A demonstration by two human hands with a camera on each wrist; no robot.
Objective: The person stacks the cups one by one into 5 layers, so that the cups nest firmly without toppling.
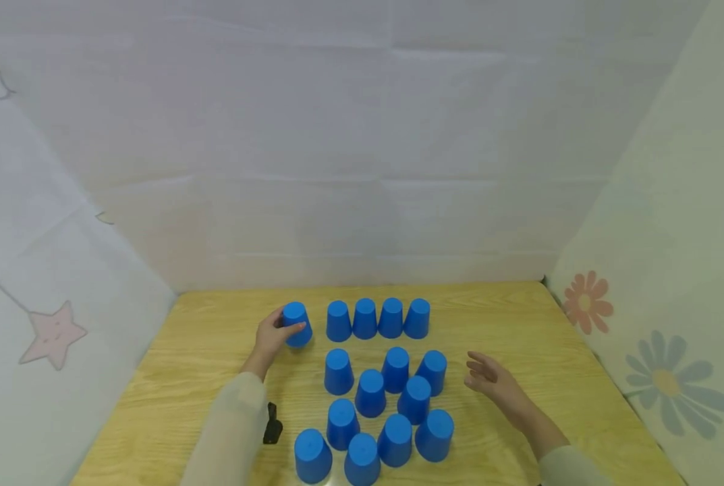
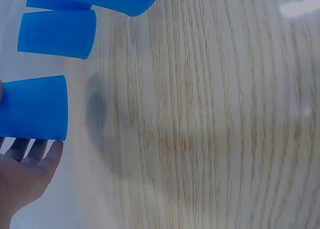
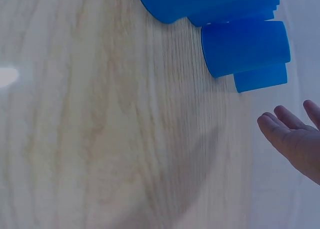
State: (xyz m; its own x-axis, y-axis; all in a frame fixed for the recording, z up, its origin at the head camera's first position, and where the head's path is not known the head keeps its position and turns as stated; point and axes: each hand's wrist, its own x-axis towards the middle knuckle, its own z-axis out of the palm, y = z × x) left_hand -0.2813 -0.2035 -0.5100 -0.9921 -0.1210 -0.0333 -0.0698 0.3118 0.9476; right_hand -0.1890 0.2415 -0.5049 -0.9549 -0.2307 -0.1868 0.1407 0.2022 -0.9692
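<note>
At the back left of the table, my left hand [image 1: 272,337] grips a blue cup [image 1: 297,325] that is upside down. In the left wrist view the thumb and fingers span the held cup [image 2: 35,107], whose rim faces the tabletop; whether it touches the wood I cannot tell. Just right of it stands a row of upturned blue cups [image 1: 364,319]. My right hand [image 1: 498,386] hovers over the table's right side, fingers loosely extended and holding nothing. The blue cup [image 1: 432,372] nearest to it stands a short way to its left.
Several more upturned blue cups [image 1: 370,393] stand scattered over the middle and front of the wooden table [image 1: 185,378]. A small black object [image 1: 272,425] lies beside the left forearm. Pale cloth walls [image 1: 362,223] border the back and sides.
</note>
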